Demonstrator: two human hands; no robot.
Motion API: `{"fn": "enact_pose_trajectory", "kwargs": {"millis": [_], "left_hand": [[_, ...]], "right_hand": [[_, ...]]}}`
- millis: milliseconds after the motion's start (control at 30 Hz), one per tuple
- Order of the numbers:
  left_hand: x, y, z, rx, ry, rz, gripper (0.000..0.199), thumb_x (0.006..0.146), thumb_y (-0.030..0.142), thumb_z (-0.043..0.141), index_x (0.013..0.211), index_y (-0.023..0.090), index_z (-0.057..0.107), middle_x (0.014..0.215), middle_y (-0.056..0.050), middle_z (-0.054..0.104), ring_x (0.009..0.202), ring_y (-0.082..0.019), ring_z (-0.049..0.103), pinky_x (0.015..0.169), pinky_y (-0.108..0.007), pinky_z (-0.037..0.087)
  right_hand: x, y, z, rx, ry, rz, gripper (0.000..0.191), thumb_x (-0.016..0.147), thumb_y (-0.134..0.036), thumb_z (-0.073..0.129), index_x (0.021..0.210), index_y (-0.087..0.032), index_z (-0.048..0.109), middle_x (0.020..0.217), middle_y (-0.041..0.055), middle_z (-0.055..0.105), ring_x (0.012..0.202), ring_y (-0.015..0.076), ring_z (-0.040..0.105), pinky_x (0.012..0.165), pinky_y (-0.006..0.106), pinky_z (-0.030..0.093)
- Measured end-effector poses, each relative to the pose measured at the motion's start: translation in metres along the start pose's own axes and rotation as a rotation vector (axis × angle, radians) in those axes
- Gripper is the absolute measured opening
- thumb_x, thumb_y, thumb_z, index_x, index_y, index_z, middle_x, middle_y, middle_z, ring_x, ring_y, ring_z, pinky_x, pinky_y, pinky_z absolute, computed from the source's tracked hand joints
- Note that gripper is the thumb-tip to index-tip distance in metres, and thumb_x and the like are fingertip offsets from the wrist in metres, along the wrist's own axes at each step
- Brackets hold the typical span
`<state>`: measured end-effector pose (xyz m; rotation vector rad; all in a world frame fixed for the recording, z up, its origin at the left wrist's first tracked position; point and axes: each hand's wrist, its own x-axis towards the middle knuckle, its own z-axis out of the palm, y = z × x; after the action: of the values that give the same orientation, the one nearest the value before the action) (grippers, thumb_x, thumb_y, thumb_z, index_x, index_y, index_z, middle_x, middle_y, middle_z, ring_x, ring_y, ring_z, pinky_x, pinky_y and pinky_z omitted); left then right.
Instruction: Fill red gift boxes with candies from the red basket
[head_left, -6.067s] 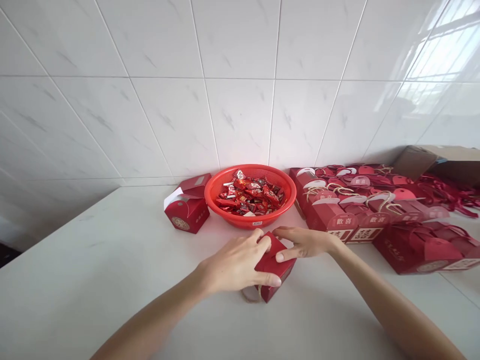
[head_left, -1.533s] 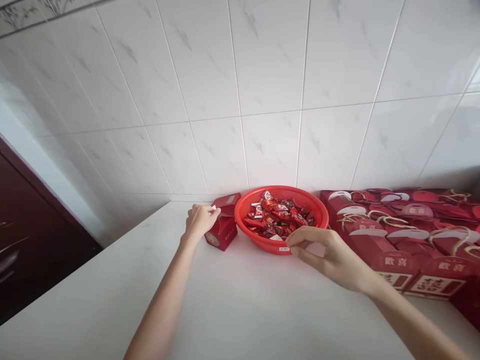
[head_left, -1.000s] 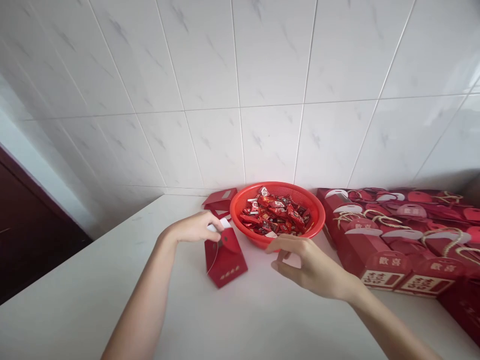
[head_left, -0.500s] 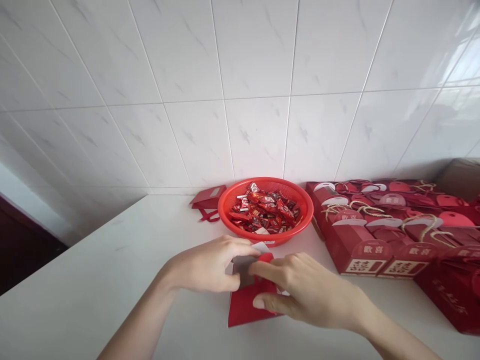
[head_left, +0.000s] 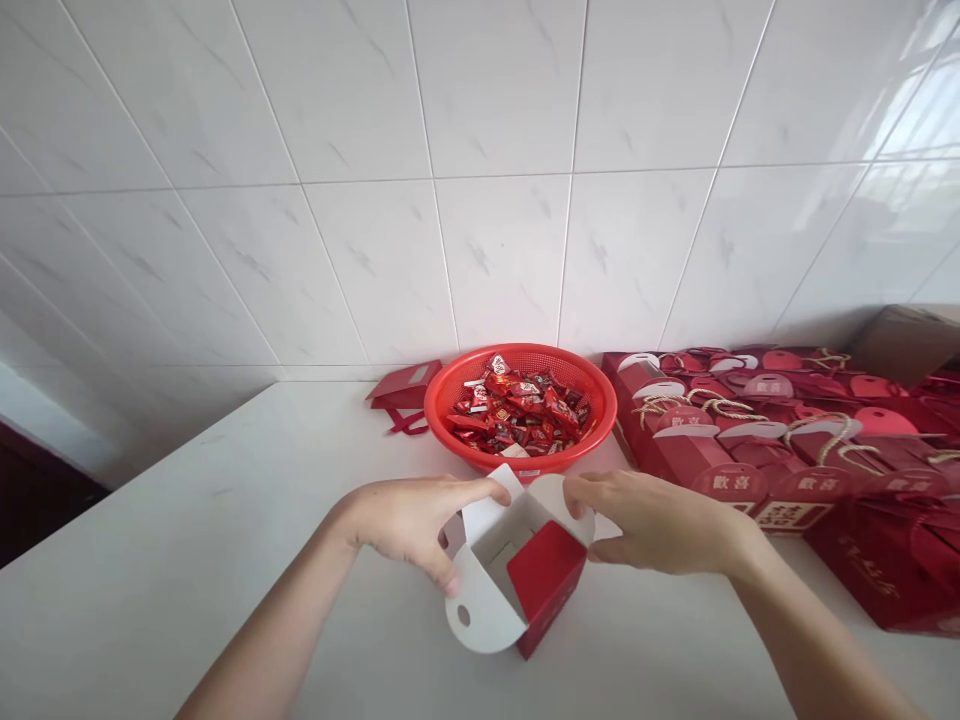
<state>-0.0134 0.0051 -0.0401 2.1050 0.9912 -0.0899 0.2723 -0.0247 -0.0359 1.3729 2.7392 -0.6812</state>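
A small red box with white inner sides stands on the white table, its flaps spread and its inside showing. My left hand is at the box's left side, thumb on the rounded flap with a hole and index finger on the upper white flap. On the right, my right hand pinches the other rounded flap between thumb and fingers. Just behind the box sits a red plastic basket holding several red-wrapped candies.
A red paper piece with ribbon lies left of the basket. Several red gift boxes with rope handles fill the right side. A brown carton is at the back right. A tiled wall runs behind the white table.
The box, earlier lower and covered by my hands, now has its flaps spread and its inside in view. My right hand has moved up and right, and my hands are farther apart.
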Motion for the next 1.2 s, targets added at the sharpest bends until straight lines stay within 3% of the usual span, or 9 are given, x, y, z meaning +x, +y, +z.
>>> {"fn": "enact_pose_trajectory", "kwargs": {"millis": [100,267,400,533,700,767,933,1033,1200], "left_hand": [[0.004,0.0,-0.001,-0.023,-0.04,-0.087,0.079,0.059,0.044,0.086,0.126,0.026,0.049,0.101,0.001,0.063,0.083,-0.02,0.06,0.066,-0.023,0.042],[0.012,-0.008,-0.004,-0.07,-0.096,-0.106,0.075,0.048,0.045,0.092,0.106,0.025,0.047,0.106,0.001,0.057,0.089,-0.02,0.056,0.068,-0.024,0.041],[0.018,-0.016,-0.005,-0.145,-0.162,-0.041,0.076,0.044,0.043,0.094,0.1,0.025,0.046,0.103,0.002,0.058,0.092,-0.021,0.055,0.071,-0.025,0.042],[0.022,-0.019,-0.004,-0.212,-0.175,0.015,0.075,0.043,0.041,0.095,0.096,0.025,0.044,0.103,0.002,0.058,0.093,-0.021,0.056,0.072,-0.025,0.043],[0.027,-0.021,-0.003,-0.26,-0.182,0.041,0.073,0.046,0.038,0.095,0.096,0.025,0.045,0.106,0.002,0.057,0.097,-0.021,0.056,0.074,-0.025,0.044],[0.031,-0.026,-0.001,-0.288,-0.183,0.062,0.074,0.045,0.038,0.096,0.096,0.024,0.046,0.108,0.002,0.057,0.101,-0.022,0.056,0.076,-0.026,0.045],[0.038,-0.037,0.003,-0.362,-0.165,0.127,0.074,0.046,0.036,0.098,0.1,0.024,0.049,0.108,0.001,0.06,0.1,-0.022,0.06,0.076,-0.027,0.048],[0.04,-0.038,0.005,-0.42,-0.182,0.066,0.074,0.049,0.035,0.097,0.104,0.026,0.049,0.099,0.003,0.062,0.085,-0.019,0.065,0.07,-0.028,0.052],[0.041,-0.033,0.006,-0.464,-0.161,0.094,0.066,0.053,0.037,0.095,0.103,0.026,0.054,0.115,0.002,0.059,0.081,-0.016,0.068,0.07,-0.029,0.056]], "right_hand": [[0.004,-0.004,0.004,-0.052,0.017,0.017,0.007,0.086,-0.023,0.065,0.09,-0.02,0.06,0.102,0.0065,0.066,0.088,0.0233,0.064,0.068,0.03,0.045],[0.007,-0.013,0.005,-0.071,0.046,-0.033,0.027,0.096,-0.036,0.054,0.074,-0.02,0.052,0.08,0.0044,0.065,0.07,0.0188,0.06,0.058,0.028,0.037],[0.009,-0.009,0.001,0.138,-0.075,-0.097,0.039,0.101,-0.036,0.041,0.066,-0.021,0.04,0.061,0.0004,0.059,0.054,0.0131,0.056,0.052,0.025,0.035],[0.013,0.003,-0.003,0.437,-0.246,0.023,0.03,0.099,-0.037,0.043,0.074,-0.022,0.04,0.059,-0.0018,0.063,0.051,0.0127,0.063,0.055,0.023,0.044],[0.016,0.015,-0.006,0.521,-0.306,0.191,0.025,0.096,-0.04,0.048,0.079,-0.022,0.042,0.051,-0.0056,0.054,0.04,0.0122,0.056,0.042,0.02,0.035],[0.016,0.013,-0.007,0.408,-0.23,0.216,0.024,0.094,-0.038,0.051,0.077,-0.021,0.045,0.055,-0.0045,0.054,0.043,0.0112,0.054,0.042,0.021,0.034],[0.009,-0.007,-0.001,-0.082,0.11,0.145,0.02,0.085,-0.018,0.062,0.07,-0.019,0.049,0.067,-0.0013,0.06,0.059,0.012,0.052,0.051,0.025,0.027],[0.004,-0.017,0.007,-0.283,0.164,0.147,0.015,0.085,-0.012,0.06,0.074,-0.02,0.054,0.063,-0.0009,0.058,0.056,0.014,0.049,0.051,0.029,0.021],[-0.004,-0.023,0.014,-0.366,0.215,0.045,0.017,0.086,-0.004,0.054,0.077,-0.019,0.057,0.062,-0.0015,0.057,0.048,0.0127,0.042,0.049,0.031,0.018]]}}
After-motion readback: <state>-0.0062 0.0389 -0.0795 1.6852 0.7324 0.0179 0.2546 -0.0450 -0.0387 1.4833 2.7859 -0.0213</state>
